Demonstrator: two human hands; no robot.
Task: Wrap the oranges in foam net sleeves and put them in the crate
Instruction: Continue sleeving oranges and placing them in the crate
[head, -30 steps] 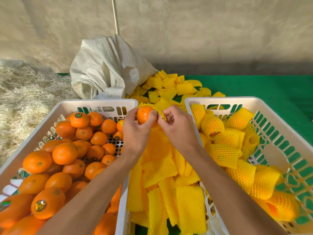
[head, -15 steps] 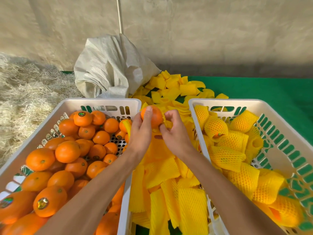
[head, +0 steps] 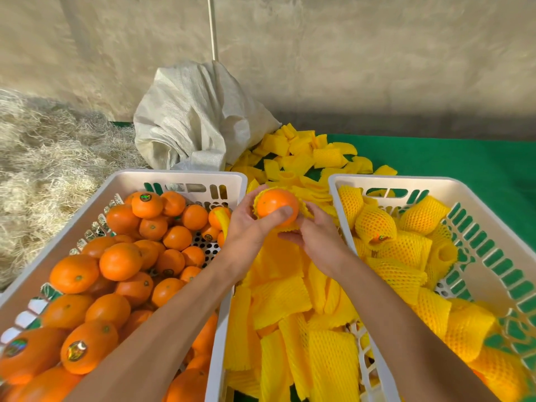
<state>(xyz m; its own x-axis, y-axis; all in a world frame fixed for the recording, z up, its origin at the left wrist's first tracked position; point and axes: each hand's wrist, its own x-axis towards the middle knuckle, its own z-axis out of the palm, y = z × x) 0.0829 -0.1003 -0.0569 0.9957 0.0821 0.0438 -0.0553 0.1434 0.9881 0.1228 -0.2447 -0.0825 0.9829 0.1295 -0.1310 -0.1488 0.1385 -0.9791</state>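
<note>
Head view, left hand (head: 249, 227) grips orange (head: 275, 206), thumb across it, right hand (head: 316, 236) pinches foam net sleeve (head: 304, 210) around it

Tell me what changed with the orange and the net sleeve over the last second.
The orange has gone further into the yellow net sleeve, which now rings its far side. The left hand kept gripping the fruit, thumb now across its front; the right hand kept pulling the sleeve. Both crates stayed put.
</note>
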